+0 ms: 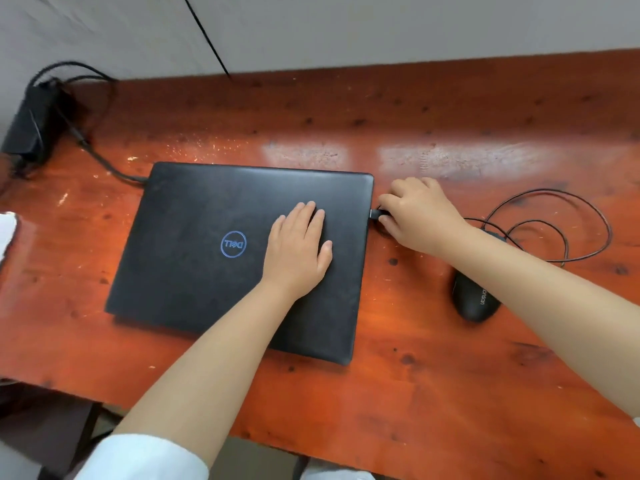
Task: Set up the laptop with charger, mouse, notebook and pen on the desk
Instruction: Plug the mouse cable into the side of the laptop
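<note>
A closed black laptop (pixel 194 244) with a blue round logo lies in the middle of the reddish wooden desk (pixel 433 126). My left hand (pixel 298 247) rests flat on its lid, fingers apart. My right hand (pixel 419 213) pinches the mouse's USB plug (pixel 375 213) at the laptop's right edge. The black wired mouse (pixel 475 299) sits to the right, partly under my forearm, its cable (pixel 568 233) looped behind it. The black charger brick (pixel 33 123) lies at the far left corner, and its cord (pixel 104 164) runs to the laptop's back left corner.
A white object (pixel 7 233), cut off by the frame, lies at the desk's left edge. A grey wall (pixel 346 29) runs behind the desk, with a thin dark cable hanging down it. The desk's front edge is close to my body.
</note>
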Tool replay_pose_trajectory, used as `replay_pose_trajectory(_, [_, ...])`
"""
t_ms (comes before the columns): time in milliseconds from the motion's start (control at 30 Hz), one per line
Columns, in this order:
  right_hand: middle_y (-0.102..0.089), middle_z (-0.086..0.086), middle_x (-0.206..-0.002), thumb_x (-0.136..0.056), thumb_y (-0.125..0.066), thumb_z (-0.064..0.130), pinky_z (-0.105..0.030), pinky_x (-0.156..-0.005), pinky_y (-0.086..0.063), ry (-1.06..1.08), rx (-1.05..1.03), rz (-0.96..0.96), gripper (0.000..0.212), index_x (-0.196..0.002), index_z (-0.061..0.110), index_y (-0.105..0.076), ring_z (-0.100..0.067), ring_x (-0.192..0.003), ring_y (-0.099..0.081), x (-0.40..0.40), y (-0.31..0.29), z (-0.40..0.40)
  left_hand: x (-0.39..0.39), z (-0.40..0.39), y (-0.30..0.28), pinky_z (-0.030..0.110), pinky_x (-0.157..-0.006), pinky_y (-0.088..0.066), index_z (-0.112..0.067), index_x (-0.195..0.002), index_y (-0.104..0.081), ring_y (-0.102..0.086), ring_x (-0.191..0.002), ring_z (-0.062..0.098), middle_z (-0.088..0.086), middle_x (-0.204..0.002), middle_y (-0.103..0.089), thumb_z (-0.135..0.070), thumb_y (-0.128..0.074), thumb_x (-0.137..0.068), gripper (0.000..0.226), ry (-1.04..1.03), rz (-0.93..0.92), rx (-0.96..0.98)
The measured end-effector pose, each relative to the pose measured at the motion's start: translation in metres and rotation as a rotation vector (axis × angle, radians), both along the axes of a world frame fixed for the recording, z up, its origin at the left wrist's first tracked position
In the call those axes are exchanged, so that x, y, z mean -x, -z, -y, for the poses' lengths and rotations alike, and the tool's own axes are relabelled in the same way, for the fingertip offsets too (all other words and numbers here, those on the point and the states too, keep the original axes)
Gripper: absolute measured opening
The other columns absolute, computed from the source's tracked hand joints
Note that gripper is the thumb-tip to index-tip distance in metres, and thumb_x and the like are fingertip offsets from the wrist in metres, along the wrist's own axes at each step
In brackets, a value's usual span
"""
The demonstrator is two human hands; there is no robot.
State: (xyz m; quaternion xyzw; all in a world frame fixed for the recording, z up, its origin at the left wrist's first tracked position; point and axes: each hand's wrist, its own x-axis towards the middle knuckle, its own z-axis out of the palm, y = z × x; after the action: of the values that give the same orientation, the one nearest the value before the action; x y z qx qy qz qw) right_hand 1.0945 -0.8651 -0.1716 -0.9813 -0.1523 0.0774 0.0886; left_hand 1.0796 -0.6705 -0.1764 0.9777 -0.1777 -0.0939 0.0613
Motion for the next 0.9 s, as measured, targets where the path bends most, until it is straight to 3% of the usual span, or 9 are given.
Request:
replay_pose_trajectory(67, [-0.055, -0.021, -0.114, -0.089, -0.046, 0.019, -0.042, -0.089, -0.036, 0.035, 0.017, 0.031, 0.028, -0.106, 0.0, -0.056, -0.035, -0.106, -0.049, -0.004, -0.012, -0.014, -0.004, -0.007, -0.008, 0.052, -0.099, -0.041, 0.007, -0.112, -0.061, -0.058, -0.113, 0.038, 0.026, -0.121, -0.061, -0.008, -0.062, -0.082, 0.034, 0.017, 0.074, 0.046])
replay_pose_trajectory(133, [-0.05, -0.02, -0.124, -0.089, -0.045, 0.02, -0.042, -0.089, -0.037, 0.046, 0.045, 0.049, 0.029, -0.11, 0.001, -0.054, -0.035, -0.112, -0.048, -0.007, -0.019, -0.034, -0.008, -0.022, -0.013, 0.052, -0.094, -0.044, 0.009, -0.102, -0.065, -0.063, -0.103, 0.038, 0.027, -0.112, -0.066, -0.001, -0.063, -0.077, 0.027, -0.02, 0.144, 0.07])
replay_pose_trajectory(233, [-0.042, -0.015, -0.138, -0.09, -0.045, 0.026, -0.043, -0.102, -0.03, 0.039, 0.077, 0.088, 0.036, -0.119, 0.006, -0.049, -0.032, -0.126, -0.038, -0.005, -0.025, -0.074, -0.013, -0.055, -0.017, 0.045, -0.101, -0.037, 0.006, -0.123, -0.05, -0.048, -0.124, 0.033, 0.024, -0.133, -0.051, -0.009, -0.055, -0.085, 0.041, -0.013, 0.167, -0.003])
replay_pose_trajectory(333, [-0.032, -0.008, -0.149, -0.091, -0.045, 0.032, -0.052, -0.111, -0.017, 0.097, 0.06, 0.141, 0.043, -0.13, 0.012, -0.043, -0.031, -0.137, -0.024, 0.011, -0.031, -0.118, -0.01, -0.098, -0.02, 0.041, -0.108, -0.027, -0.002, -0.137, -0.033, -0.025, -0.138, 0.027, 0.016, -0.149, -0.03, -0.024, -0.046, -0.093, 0.051, 0.047, 0.153, -0.149])
replay_pose_trajectory(600, [-0.019, -0.005, -0.155, -0.093, -0.038, 0.039, -0.057, -0.113, -0.008, 0.4, -0.005, 0.095, 0.052, -0.141, 0.019, -0.027, -0.031, -0.143, -0.011, 0.098, -0.045, -0.223, 0.045, -0.199, -0.057, 0.042, -0.1, -0.032, 0.0, -0.123, -0.045, -0.039, -0.124, 0.029, 0.018, -0.136, -0.044, -0.026, -0.041, -0.094, 0.04, 0.178, 0.182, -0.144])
replay_pose_trajectory(767, [-0.02, -0.008, -0.155, -0.092, -0.04, 0.043, -0.056, -0.113, -0.011, 0.453, -0.011, 0.068, 0.062, -0.143, 0.016, -0.02, -0.028, -0.143, -0.012, 0.161, -0.04, -0.271, 0.104, -0.238, -0.049, 0.041, -0.111, -0.022, -0.005, -0.139, -0.03, -0.018, -0.141, 0.025, 0.016, -0.153, -0.022, -0.032, -0.037, -0.096, 0.051, 0.206, 0.146, -0.123])
replay_pose_trajectory(900, [-0.023, -0.01, -0.154, -0.091, -0.042, 0.042, -0.055, -0.112, -0.014, 0.451, -0.017, 0.071, 0.06, -0.142, 0.015, -0.025, -0.03, -0.142, -0.016, 0.217, -0.024, -0.305, 0.167, -0.276, -0.027, 0.042, -0.114, -0.018, -0.008, -0.143, -0.023, -0.012, -0.143, 0.029, 0.016, -0.155, -0.017, -0.036, -0.035, -0.096, 0.056, 0.173, 0.133, -0.144])
